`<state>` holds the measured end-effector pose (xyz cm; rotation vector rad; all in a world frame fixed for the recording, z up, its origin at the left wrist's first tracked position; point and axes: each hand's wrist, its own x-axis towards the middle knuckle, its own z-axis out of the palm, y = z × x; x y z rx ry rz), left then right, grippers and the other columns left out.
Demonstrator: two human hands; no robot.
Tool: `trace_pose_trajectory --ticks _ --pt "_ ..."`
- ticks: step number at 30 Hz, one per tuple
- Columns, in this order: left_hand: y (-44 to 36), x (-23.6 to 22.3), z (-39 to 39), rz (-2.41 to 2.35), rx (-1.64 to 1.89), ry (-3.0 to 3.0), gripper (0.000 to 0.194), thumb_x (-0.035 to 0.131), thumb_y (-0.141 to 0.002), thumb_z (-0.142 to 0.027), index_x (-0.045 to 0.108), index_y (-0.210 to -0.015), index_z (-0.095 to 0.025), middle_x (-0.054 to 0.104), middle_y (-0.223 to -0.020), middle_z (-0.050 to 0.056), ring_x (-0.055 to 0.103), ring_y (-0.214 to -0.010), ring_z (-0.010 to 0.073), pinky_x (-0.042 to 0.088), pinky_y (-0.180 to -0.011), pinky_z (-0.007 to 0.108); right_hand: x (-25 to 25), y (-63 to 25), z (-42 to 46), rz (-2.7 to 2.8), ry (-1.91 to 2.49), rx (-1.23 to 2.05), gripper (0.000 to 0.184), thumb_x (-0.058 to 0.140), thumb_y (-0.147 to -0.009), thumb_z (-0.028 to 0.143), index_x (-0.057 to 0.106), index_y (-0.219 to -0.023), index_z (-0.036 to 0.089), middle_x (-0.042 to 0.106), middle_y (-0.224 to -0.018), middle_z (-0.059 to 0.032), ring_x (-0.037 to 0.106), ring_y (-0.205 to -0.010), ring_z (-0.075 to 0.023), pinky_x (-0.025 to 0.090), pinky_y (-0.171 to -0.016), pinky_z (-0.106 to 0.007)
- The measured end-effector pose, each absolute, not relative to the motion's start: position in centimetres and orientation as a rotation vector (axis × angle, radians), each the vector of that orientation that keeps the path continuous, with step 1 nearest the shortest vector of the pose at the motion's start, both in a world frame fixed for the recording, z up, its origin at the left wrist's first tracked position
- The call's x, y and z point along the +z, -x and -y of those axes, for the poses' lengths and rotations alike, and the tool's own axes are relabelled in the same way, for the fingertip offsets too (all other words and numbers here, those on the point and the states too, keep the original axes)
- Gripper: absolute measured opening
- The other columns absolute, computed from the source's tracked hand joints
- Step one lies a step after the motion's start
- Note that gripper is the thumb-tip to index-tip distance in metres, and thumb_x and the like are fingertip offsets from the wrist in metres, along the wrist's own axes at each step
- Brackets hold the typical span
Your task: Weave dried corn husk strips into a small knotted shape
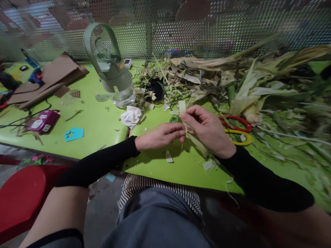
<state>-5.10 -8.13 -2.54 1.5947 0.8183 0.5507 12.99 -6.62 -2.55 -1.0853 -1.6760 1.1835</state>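
Both hands meet over the near part of a green table [98, 124]. My left hand [160, 135] pinches a pale strip of corn husk [194, 140] with thumb and fingers. My right hand [208, 129] is closed on the same strip, whose top end [182, 106] sticks up above the fingers and whose lower end trails down under the wrist. Red and yellow handled scissors [239, 130] lie just to the right of my right hand. Small husk scraps [169, 157] lie on the table below the hands.
A big heap of corn husks and leaves [248, 86] covers the table's right and back. A green desk fan [110, 62] stands at the back, crumpled white paper [131, 116] near it. Cardboard [55, 77], a glue gun [36, 74], a purple pack [43, 121] and a blue shape [74, 133] lie left. A red stool [23, 196] stands low left.
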Motion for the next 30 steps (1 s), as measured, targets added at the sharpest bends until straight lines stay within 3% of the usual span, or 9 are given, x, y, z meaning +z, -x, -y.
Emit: trace_pose_trajectory --ticks 5,10,16,23,30 --pt "5.0 -2.9 8.3 -0.750 0.616 -1.581 0.025 0.051 -0.106 -0.022 0.057 -0.083 -0.017 0.056 -0.077 -0.003 0.044 -0.067 0.0090 0.040 -0.068 0.024 -2.5 -13.3 6.3 1.785 1.128 1.082 0.033 0.071 -0.097 0.052 0.060 -0.085 0.024 0.054 -0.070 0.0031 0.047 -0.062 -0.0130 0.040 -0.058 -0.029" --pt "5.4 -3.1 7.6 -0.848 0.923 -1.387 0.004 0.049 -0.108 -0.022 0.049 -0.110 -0.020 0.063 -0.081 -0.004 0.046 -0.062 0.0073 0.039 -0.062 0.022 -2.2 -13.8 5.8 1.846 1.163 1.065 0.046 0.059 -0.100 0.068 0.060 -0.086 0.024 0.064 -0.077 -0.0011 0.054 -0.068 -0.0156 0.043 -0.062 -0.031" --pt "5.5 -3.8 7.0 -0.972 0.879 -1.304 0.013 0.054 -0.106 -0.020 0.043 -0.100 -0.021 0.063 -0.074 -0.006 0.054 -0.060 0.0065 0.042 -0.062 0.022 -2.8 -13.8 5.5 1.964 1.114 1.065 0.040 0.065 -0.098 0.062 0.064 -0.090 0.023 0.070 -0.080 -0.0025 0.056 -0.068 -0.0162 0.043 -0.065 -0.032" --pt "5.8 -3.2 7.2 -1.093 0.905 -1.520 0.021 0.063 -0.100 -0.028 0.055 -0.085 -0.017 0.052 -0.073 -0.005 0.043 -0.065 0.0079 0.034 -0.063 0.024 -2.9 -13.7 5.7 1.975 1.160 0.909 0.026 0.058 -0.102 0.045 0.060 -0.089 0.023 0.052 -0.069 0.0021 0.046 -0.065 -0.0157 0.036 -0.061 -0.032" --pt "6.0 -3.4 7.2 -1.042 0.870 -1.618 0.021 0.053 -0.103 -0.029 0.059 -0.087 -0.017 0.056 -0.082 -0.002 0.049 -0.079 0.0117 0.040 -0.078 0.026 -3.2 -13.8 5.8 1.929 1.210 1.034 0.030 0.059 -0.102 0.052 0.056 -0.091 0.025 0.058 -0.072 0.0017 0.053 -0.060 -0.0152 0.040 -0.058 -0.032"
